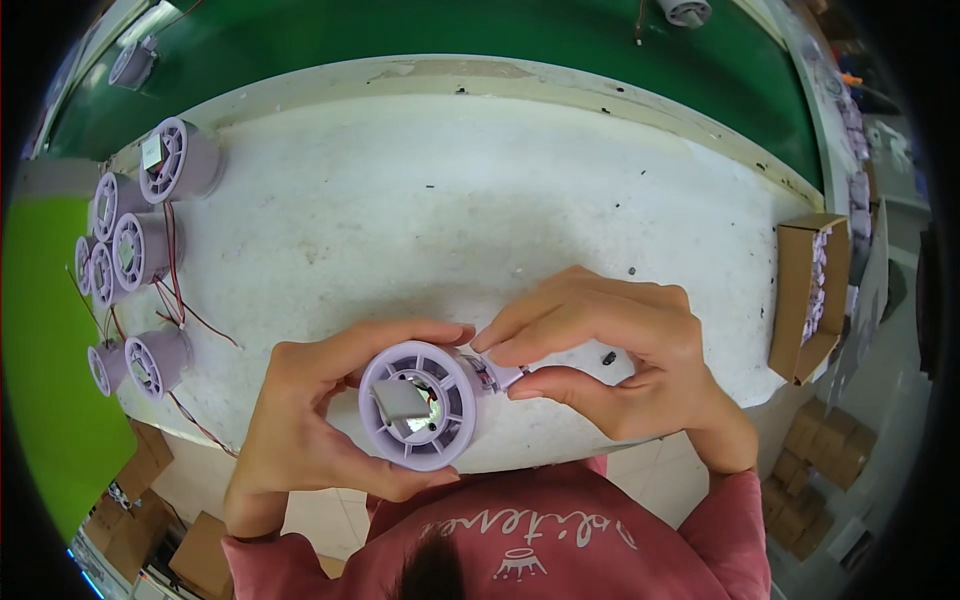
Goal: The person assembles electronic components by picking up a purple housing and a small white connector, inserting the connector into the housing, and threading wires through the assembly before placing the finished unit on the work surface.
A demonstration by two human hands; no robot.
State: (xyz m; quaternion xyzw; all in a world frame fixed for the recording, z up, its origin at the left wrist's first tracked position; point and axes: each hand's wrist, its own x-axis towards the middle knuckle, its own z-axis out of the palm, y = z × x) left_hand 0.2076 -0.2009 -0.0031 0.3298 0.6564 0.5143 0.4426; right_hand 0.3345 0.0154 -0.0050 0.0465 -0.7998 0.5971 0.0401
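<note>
My left hand point(335, 410) is wrapped round a lilac round plastic housing point(463, 400) with a spoked rim, held near the table's front edge. Inside its ring sit a pale square piece point(400, 399) and a shiny centre with small dark screws. My right hand point(610, 350) pinches a small lilac part point(506, 374) between thumb and fingers. This part sits against the housing's right side, with a bit of dark and red wiring showing at the joint. Whether the two are fastened together I cannot tell.
Several similar lilac housings point(150, 250) with trailing wires point(174, 260) stand at the left. An open cardboard box point(797, 300) of small lilac parts is at the right edge. Beyond the white table point(400, 190) runs a green belt point(400, 30) with more housings. A black bit point(609, 358) lies near my right hand.
</note>
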